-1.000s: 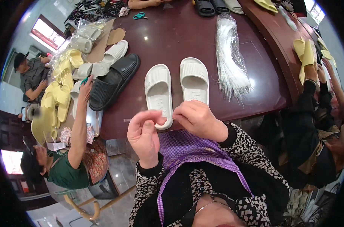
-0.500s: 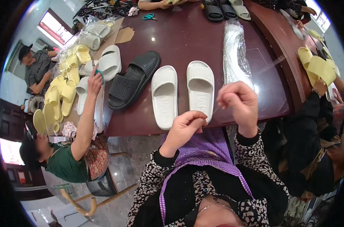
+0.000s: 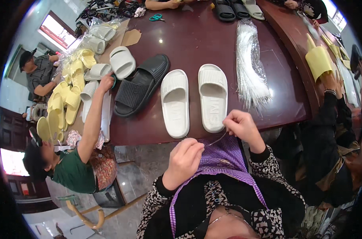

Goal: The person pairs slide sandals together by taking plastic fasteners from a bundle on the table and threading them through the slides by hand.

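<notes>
My left hand and my right hand are close together just below the near edge of a dark brown table, over a purple checked apron. Both pinch a thin clear plastic strand stretched between them. Right in front of them two white slide sandals lie side by side on the table, toes away from me. A bundle of clear plastic strands in a bag lies to their right.
A black slide sandal lies left of the white pair. A person in green at the left reaches to a pile of white and yellow sandals. Green scissors and more sandals sit at the far edge. Another person sits at the right.
My hands moved from the white sandals toward my lap and came apart, drawing the strand between them. The person in green reached further onto the table.
</notes>
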Tool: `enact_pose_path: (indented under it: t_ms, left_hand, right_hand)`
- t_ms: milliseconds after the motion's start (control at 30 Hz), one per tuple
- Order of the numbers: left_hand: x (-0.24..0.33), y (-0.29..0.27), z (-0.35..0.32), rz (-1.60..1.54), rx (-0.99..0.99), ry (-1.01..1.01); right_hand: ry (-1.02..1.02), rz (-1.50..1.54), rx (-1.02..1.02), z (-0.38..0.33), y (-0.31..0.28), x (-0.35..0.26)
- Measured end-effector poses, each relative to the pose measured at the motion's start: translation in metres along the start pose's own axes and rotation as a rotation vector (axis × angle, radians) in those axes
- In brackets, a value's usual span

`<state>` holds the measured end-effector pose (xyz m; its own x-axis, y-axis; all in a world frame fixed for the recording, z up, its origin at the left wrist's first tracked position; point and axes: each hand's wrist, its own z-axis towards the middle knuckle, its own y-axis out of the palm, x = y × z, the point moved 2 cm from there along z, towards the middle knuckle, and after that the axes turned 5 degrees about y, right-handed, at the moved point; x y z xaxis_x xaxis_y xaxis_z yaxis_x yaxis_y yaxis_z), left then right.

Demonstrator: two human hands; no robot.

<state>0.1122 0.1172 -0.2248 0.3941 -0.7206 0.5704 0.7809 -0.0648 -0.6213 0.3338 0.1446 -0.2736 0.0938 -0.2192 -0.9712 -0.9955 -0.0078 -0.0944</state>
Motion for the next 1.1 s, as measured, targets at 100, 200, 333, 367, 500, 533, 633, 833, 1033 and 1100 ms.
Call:
enact_pose_path:
  t_ms: [100, 200, 333, 367, 500, 533, 633, 833, 1033, 1100]
  left_hand:
    - [-0.010, 0.013, -0.011, -0.015, -0.053, -0.021]
    - [-0.018, 0.021, -0.014, -0.015, -0.093, -0.021]
    - [-0.019, 0.013, -0.004, 0.077, -0.062, 0.005]
    - [-0.018, 0.012, -0.002, 0.077, -0.063, 0.008]
    - [-0.016, 0.009, -0.001, 0.077, -0.043, 0.058]
    - [-0.021, 0.011, -0.002, 0.063, -0.050, 0.054]
    - [-0.030, 0.011, -0.005, 0.032, -0.073, 0.046]
    - [-0.025, 0.005, -0.002, -0.057, -0.148, -0.008]
    - [-0.037, 0.008, -0.001, -0.036, -0.119, -0.016]
    - [-0.048, 0.009, 0.008, 0.002, -0.109, 0.005]
  right_hand:
    - [-0.092, -0.230, 0.032, 0.002, 0.003, 0.021]
    - [-0.165, -0.467, 0.080, 0.002, 0.002, 0.023]
    - [-0.195, -0.738, 0.111, 0.007, 0.002, 0.012]
    - [-0.180, -0.763, 0.089, 0.008, 0.002, 0.008]
    - [-0.191, -0.839, 0.057, 0.010, 0.002, 0.010]
    - [-0.204, -0.864, 0.052, 0.011, 0.002, 0.011]
    - [-0.190, -0.911, 0.043, 0.024, 0.004, 0.008]
    - [-0.185, -1.027, -0.032, 0.030, 0.010, -0.004]
    - [-0.214, -1.100, -0.058, 0.039, 0.010, -0.011]
    - [-0.215, -1.120, -0.044, 0.048, 0.009, -0.015]
